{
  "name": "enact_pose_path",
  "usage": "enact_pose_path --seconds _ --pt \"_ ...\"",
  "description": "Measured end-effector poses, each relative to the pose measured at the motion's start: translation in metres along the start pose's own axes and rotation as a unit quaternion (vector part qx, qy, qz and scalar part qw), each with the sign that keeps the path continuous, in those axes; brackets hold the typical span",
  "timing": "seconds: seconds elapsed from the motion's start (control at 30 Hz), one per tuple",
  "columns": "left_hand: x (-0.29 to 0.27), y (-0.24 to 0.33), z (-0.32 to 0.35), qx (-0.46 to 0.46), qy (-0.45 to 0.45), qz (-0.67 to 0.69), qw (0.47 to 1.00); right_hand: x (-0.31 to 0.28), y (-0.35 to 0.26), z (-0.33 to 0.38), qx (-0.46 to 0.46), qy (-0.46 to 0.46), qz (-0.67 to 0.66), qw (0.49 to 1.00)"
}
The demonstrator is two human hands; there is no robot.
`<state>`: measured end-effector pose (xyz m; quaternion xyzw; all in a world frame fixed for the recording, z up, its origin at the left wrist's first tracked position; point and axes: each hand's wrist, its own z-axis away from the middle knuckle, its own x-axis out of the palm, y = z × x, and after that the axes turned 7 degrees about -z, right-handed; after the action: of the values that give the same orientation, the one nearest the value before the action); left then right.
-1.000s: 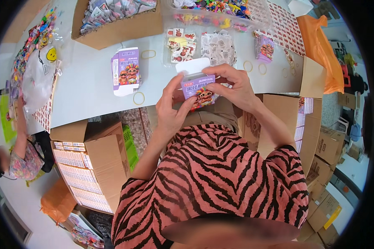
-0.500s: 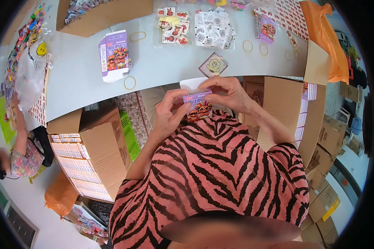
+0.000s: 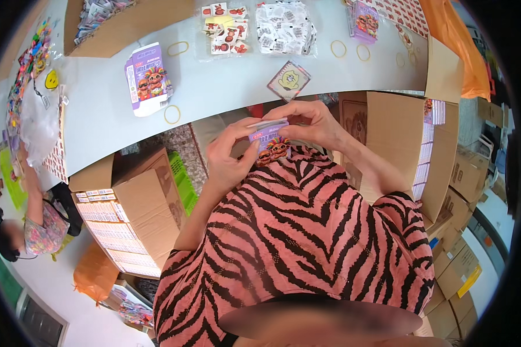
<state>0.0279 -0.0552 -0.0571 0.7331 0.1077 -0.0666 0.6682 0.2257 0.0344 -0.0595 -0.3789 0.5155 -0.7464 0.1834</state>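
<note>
Between my two hands, in front of my chest and just off the table's near edge, is a small purple cardboard box point(image 3: 271, 142) with cartoon figures on its front. My left hand point(image 3: 230, 151) grips its left side, thumb on the front and fingers along the top. Pinching the upper right corner is my right hand point(image 3: 315, 128). The box's white top flap lies folded down near the fingers. A square packet with a yellow cartoon point(image 3: 289, 81) rests on the table just beyond my hands. To the left lies a stack of flat purple cartons point(image 3: 149, 80).
Rubber bands point(image 3: 172, 114) and bags of small sachets point(image 3: 286, 29) lie on the table point(image 3: 214, 81). An open carton packed with small boxes point(image 3: 107, 225) stands lower left, beside a green crate point(image 3: 182, 184). Another carton point(image 3: 393, 127) is at right. A co-worker point(image 3: 40, 225) is at far left.
The white top flap, which stood up before, is now folded down over the box's top. My view has shifted slightly, so the table's things sit higher and further left.
</note>
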Motion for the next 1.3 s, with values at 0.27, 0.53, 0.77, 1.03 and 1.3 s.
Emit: enact_pose_path --seconds 0.27,0.53,0.77,1.03,1.3 --pt "0.007 0.022 0.002 -0.036 0.046 0.054 0.997 -0.002 0.000 0.001 -0.107 -0.025 0.110 0.988" --pt "-0.011 0.038 -0.013 -0.133 -0.052 0.006 0.990 0.003 -0.015 0.000 -0.039 -0.012 0.115 0.993" --pt "-0.014 0.039 -0.011 0.000 -0.081 -0.076 0.994 0.002 -0.013 0.006 -0.089 -0.034 0.206 0.974" --pt "-0.011 0.017 -0.011 0.043 -0.070 -0.187 0.979 -0.001 -0.001 -0.002 -0.071 -0.020 0.191 0.979" --pt "-0.013 0.018 -0.015 -0.054 -0.054 0.006 0.997 -0.006 -0.015 -0.007 -0.022 -0.043 0.146 0.988"
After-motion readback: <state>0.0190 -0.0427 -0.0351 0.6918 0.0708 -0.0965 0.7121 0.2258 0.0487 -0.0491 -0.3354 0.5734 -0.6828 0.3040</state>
